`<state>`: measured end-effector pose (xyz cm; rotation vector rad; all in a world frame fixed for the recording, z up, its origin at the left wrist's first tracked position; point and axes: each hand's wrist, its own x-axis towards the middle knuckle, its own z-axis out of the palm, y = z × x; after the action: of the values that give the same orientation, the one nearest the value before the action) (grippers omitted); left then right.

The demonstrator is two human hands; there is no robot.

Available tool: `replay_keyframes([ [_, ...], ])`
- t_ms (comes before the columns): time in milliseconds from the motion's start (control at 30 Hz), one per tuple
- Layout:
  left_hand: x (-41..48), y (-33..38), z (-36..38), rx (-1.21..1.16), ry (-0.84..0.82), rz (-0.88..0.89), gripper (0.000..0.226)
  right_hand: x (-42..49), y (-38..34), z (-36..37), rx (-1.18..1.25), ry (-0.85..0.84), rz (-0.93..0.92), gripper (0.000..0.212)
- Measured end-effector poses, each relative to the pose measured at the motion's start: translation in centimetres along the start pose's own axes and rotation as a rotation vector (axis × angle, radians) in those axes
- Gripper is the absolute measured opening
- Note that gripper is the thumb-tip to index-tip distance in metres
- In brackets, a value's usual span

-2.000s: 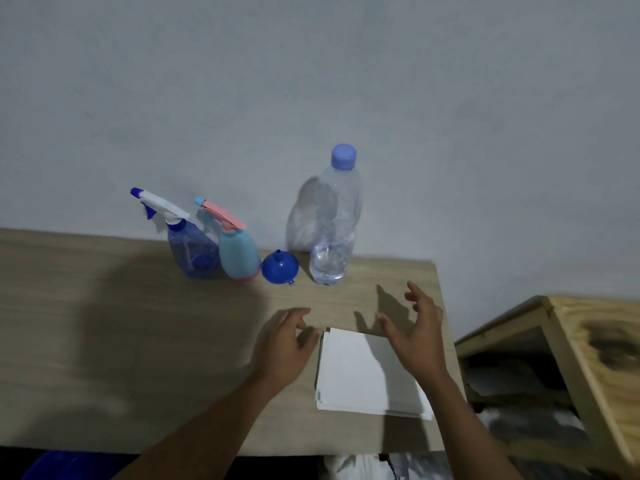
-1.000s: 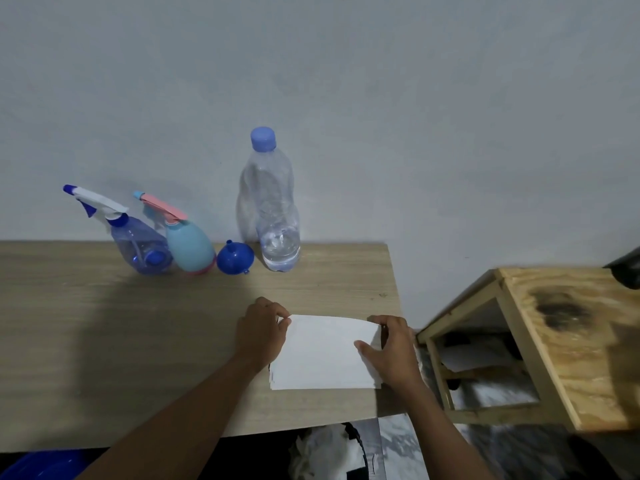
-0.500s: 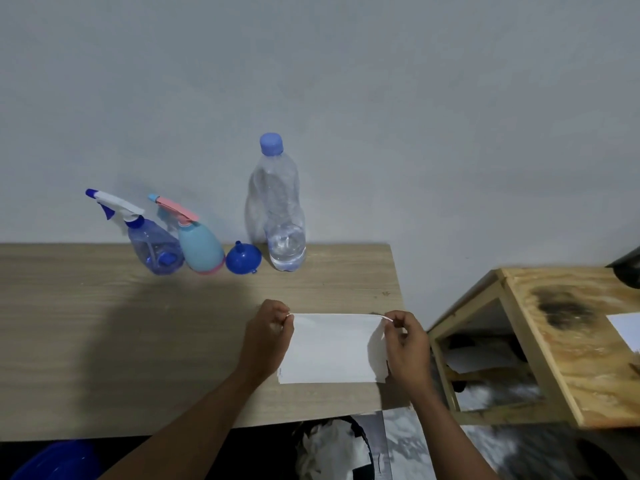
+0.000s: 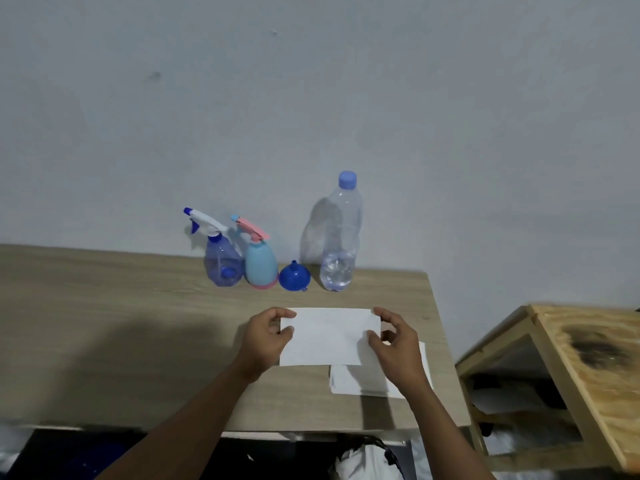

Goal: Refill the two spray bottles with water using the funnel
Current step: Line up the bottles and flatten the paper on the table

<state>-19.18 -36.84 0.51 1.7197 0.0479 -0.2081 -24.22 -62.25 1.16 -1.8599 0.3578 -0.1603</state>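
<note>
The left grip (image 4: 266, 336) and right grip (image 4: 394, 344) each pinch a short edge of a white sheet (image 4: 327, 336) over the bench (image 4: 121, 323). A paper stack (image 4: 360, 381) lies under the right one. Along the wall stand a clear blue spray bottle (image 4: 221, 261), a light-blue spray bottle (image 4: 260, 266), an upturned blue funnel (image 4: 294, 278) and a capped water bottle (image 4: 341, 244), which is partly full.

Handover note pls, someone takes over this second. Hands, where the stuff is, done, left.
Hands: left hand and right hand each pinch one end of a white sheet over the table.
By the wall, left to right: purple spray bottle, light blue spray bottle, blue funnel spout up, capped water bottle, low on water.
Done: nothing; both spray heads on.
Left: drop the sheet, open both, funnel, pour.
</note>
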Motion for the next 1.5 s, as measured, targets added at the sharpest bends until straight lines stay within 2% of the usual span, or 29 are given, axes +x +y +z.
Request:
replay_keyframes([
  [133, -1.1, -2.4, -6.6, 0.016, 0.072, -0.044, 0.022, -2.3, -1.0, 6.0, -0.077, -0.138, -0.001, 0.05],
  [300, -2.0, -5.9, -16.3, 0.053, 0.06, -0.128, 0.045, -5.4, -2.3, 16.0, -0.144, -0.213, -0.022, 0.053],
  [400, -2.2, -7.1, -22.5, 0.083, 0.114, -0.175, 0.039, -6.3, -3.4, 22.1, -0.166, -0.288, -0.058, 0.06],
  [533, -0.8, -8.0, -30.5, 0.238, 0.209, -0.168, 0.03, -5.6, -5.5, 29.8, -0.206, -0.381, -0.109, 0.066],
  [733, 3.1, -8.9, -38.6, 0.459, 0.249, -0.106, 0.05, -2.2, -9.1, 38.9, -0.282, -0.459, -0.159, 0.069],
  [900, 5.6, -9.9, -42.3, 0.458, 0.281, -0.094, 0.054, 1.3, -11.7, 43.9, -0.337, -0.484, -0.165, 0.067],
  [1033, 6.1, -10.7, -42.8, 0.456, 0.349, -0.101, 0.053, 2.4, -12.1, 46.0, -0.41, -0.367, -0.143, 0.063],
  [1133, 5.7, -11.3, -42.1, 0.713, 0.436, 0.013, 0.05, 1.6, -11.5, 47.8, -0.485, -0.313, -0.271, 0.052],
  [1200, 6.2, -11.8, -41.6, 0.866, 0.414, 0.127, 0.049, 1.1, -11.1, 49.6, -0.549, -0.38, -0.339, 0.051],
  [1267, 7.0, -12.5, -41.4, 0.986, 0.341, 0.163, 0.051, 1.3, -10.8, 51.3, -0.715, -0.491, -0.42, 0.058],
  [1333, 7.9, -13.5, -41.3, 1.092, 0.263, 0.13, 0.059, 1.9, -10.7, 52.8, -0.838, -0.58, -0.487, 0.06],
  [1400, 8.6, -14.3, -41.4, 1.128, 0.199, 0.078, 0.066, 2.7, -10.6, 53.9, -0.849, -0.616, -0.52, 0.06],
  [1500, 9.4, -15.3, -41.5, 1.151, 0.124, 0.032, 0.065, 3.7, -9.7, 55.3, -0.871, -0.695, -0.501, 0.061],
])
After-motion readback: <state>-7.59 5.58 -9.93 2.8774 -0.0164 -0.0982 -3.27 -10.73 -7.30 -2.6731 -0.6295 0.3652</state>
